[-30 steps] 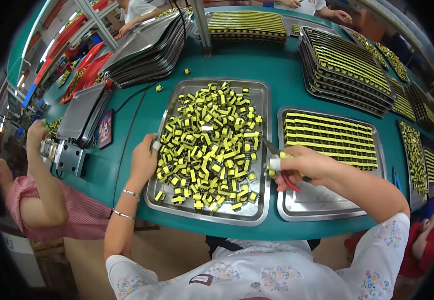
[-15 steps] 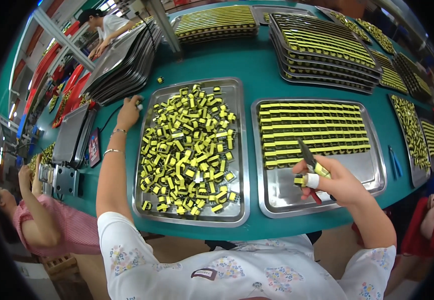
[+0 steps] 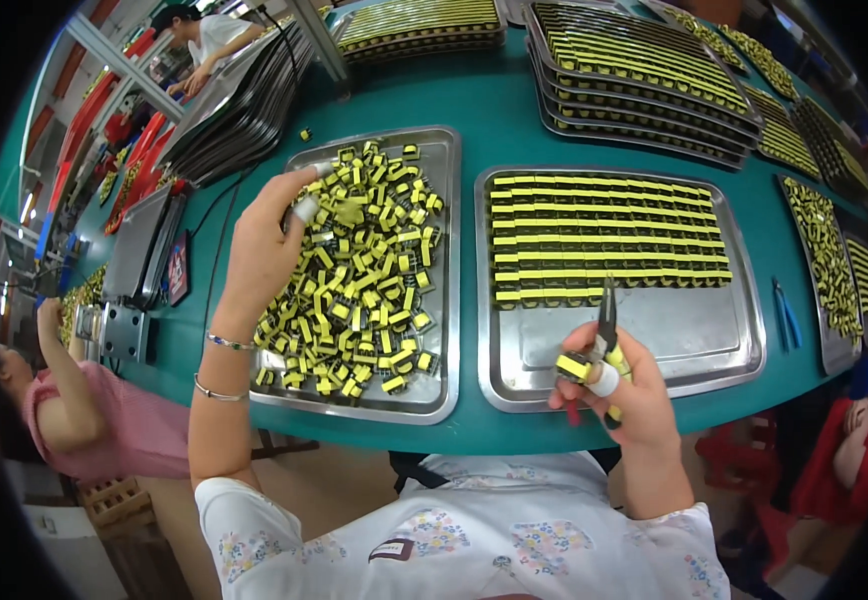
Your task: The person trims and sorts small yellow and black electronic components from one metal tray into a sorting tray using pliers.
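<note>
My left hand (image 3: 269, 235), white tape on its fingertips, reaches over the upper left of a metal tray (image 3: 451, 300) heaped with loose small yellow-and-black transformers (image 3: 364, 290). Its thumb and forefinger are apart, and no part shows between them. In my right hand (image 3: 629, 385) is a pair of pliers (image 3: 608, 325), jaws pointing away from me. The same hand pinches one transformer (image 3: 573, 368) between taped thumb and fingers. It hovers above the bare near part of a second tray (image 3: 744, 345), where transformers stand in tight rows (image 3: 609, 240).
Blue-handled tweezers (image 3: 786, 315) lie right of the second tray. Filled trays (image 3: 644, 90) are stacked at the back, and empty trays (image 3: 239, 105) lean at the back left. One loose transformer (image 3: 305, 133) sits on the green table. Other people sit or stand around it.
My left hand has come from beside the stacked trays to over the loose transformers. My right hand, still holding pliers and a transformer, has drawn nearer to me and turned the pliers more upright.
</note>
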Demonstrator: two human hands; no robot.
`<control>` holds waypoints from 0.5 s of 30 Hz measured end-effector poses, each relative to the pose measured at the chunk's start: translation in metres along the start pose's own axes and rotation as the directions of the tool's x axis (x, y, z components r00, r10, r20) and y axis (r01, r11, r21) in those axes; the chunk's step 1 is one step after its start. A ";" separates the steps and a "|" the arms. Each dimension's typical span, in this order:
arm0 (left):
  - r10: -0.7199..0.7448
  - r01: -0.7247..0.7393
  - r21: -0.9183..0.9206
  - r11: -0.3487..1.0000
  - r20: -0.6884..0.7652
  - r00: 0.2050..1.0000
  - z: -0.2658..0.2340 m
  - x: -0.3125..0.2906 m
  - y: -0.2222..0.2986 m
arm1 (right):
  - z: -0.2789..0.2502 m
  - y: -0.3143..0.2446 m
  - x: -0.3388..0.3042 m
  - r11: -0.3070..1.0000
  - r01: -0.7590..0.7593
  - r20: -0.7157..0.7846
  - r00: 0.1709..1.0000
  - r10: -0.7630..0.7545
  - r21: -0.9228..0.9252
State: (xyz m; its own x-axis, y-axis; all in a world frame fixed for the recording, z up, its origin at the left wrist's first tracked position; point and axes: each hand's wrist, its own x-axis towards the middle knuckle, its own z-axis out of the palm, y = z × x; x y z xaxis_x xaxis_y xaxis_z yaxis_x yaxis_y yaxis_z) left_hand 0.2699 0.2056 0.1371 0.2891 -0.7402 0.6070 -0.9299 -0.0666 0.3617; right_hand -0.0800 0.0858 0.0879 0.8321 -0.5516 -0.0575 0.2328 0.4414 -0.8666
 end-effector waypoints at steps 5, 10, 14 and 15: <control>-0.334 0.294 -0.750 0.593 0.104 0.937 0.020 -0.047 0.076 | 0.004 0.005 0.007 0.994 -0.078 0.003 0.997 0.078 0.074; -0.347 0.185 -0.863 -0.469 0.373 0.861 0.062 -0.088 0.142 | 0.004 0.012 0.013 0.950 -0.107 0.021 0.994 0.105 0.292; -0.278 0.094 -0.719 -0.688 0.381 0.882 0.090 -0.077 0.153 | -0.003 0.014 0.012 0.900 -0.139 0.070 0.990 0.121 0.413; -0.318 0.081 -0.717 -0.692 0.404 0.858 0.093 -0.074 0.154 | -0.005 0.015 0.012 0.903 -0.128 0.063 0.992 0.111 0.410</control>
State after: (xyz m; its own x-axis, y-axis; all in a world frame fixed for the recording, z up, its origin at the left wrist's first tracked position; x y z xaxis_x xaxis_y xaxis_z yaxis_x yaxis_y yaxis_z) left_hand 0.0843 0.1883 0.0823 0.4519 -0.8840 0.1200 0.8299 0.4659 0.3068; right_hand -0.0691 0.0826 0.0720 0.8831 -0.4530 -0.1221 0.3105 0.7595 -0.5716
